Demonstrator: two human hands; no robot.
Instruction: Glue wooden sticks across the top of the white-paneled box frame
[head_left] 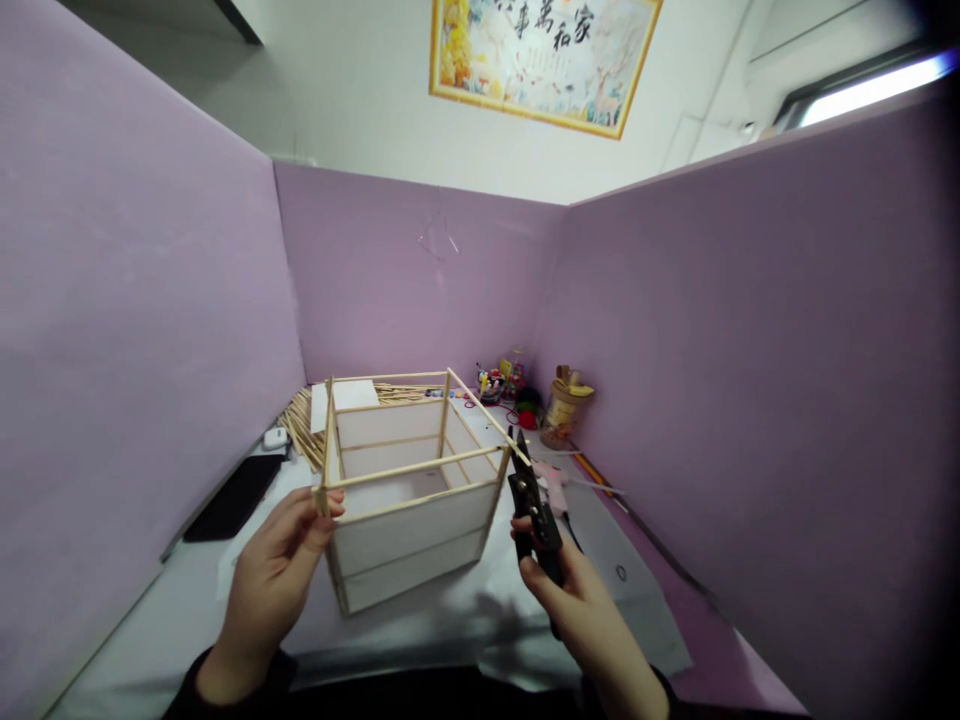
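Hands (274, 565) (574, 590) on stick-framed box (412, 540) and black pliers (537, 515)

The pic (546, 80) up on the wall (352, 110) has big dark Chinese chars (544, 17) that go R to L, 家, 和, 萬 & 事, w/ one more cut off at the top, & some tiny lines (548, 63) below, too small to read.

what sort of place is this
Probably a small craft booth: purple partition panels on three sides, a pile of thin wooden sticks, and a white-panelled box with a wooden stick frame.
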